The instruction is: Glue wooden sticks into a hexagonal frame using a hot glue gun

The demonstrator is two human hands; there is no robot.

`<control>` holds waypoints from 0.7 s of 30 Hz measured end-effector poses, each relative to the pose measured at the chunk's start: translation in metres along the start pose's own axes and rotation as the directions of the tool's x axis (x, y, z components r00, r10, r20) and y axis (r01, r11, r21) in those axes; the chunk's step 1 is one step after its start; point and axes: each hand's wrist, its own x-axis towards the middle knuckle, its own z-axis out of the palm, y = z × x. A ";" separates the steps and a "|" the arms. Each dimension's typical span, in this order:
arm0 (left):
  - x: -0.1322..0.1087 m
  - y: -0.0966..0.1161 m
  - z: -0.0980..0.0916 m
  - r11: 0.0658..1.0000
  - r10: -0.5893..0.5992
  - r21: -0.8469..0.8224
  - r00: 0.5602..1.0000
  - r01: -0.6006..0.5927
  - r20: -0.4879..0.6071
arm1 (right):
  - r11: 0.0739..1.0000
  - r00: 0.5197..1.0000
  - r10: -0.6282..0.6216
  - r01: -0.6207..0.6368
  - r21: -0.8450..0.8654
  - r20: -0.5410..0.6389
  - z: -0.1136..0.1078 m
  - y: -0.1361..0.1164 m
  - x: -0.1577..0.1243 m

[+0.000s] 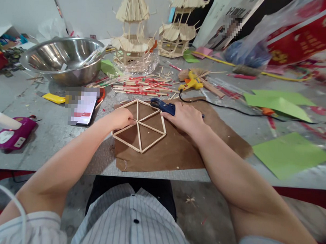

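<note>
A hexagon frame of wooden sticks [141, 126], with spokes meeting at its middle, lies on a sheet of brown paper [178, 151]. My left hand [121, 118] rests on the frame's left side, its fingers curled and pressing a stick near the middle. My right hand [186, 117] is closed round a blue glue gun [163, 106], whose nozzle points at the frame's upper right corner. A black cord [233, 109] runs from the gun to the right.
A steel bowl [61, 58] stands at the back left, a phone [84, 106] beside it. Loose sticks [143, 86], a yellow glue gun [191, 82], two stick pagodas [133, 30], green paper sheets [289, 154] and a pink tool [12, 135] lie around. The table edge [160, 175] is near me.
</note>
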 end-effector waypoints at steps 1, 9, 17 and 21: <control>0.000 0.000 0.000 1.000 0.002 0.008 1.000 -0.002 -0.001 | 1.000 1.000 -0.001 0.001 -0.001 -0.001 0.000 0.000 0.000; -0.002 0.003 0.000 0.995 0.040 0.087 0.999 -0.038 -0.029 | 1.000 1.000 0.000 0.000 -0.011 -0.006 -0.001 -0.001 -0.001; -0.001 -0.001 0.005 0.993 0.069 0.105 0.995 -0.061 -0.071 | 1.000 1.000 0.007 -0.007 -0.010 0.009 -0.002 -0.002 -0.001; -0.002 0.000 0.009 0.995 0.055 0.086 0.993 -0.047 -0.100 | 1.000 1.000 0.006 -0.006 -0.009 0.000 -0.003 -0.003 -0.001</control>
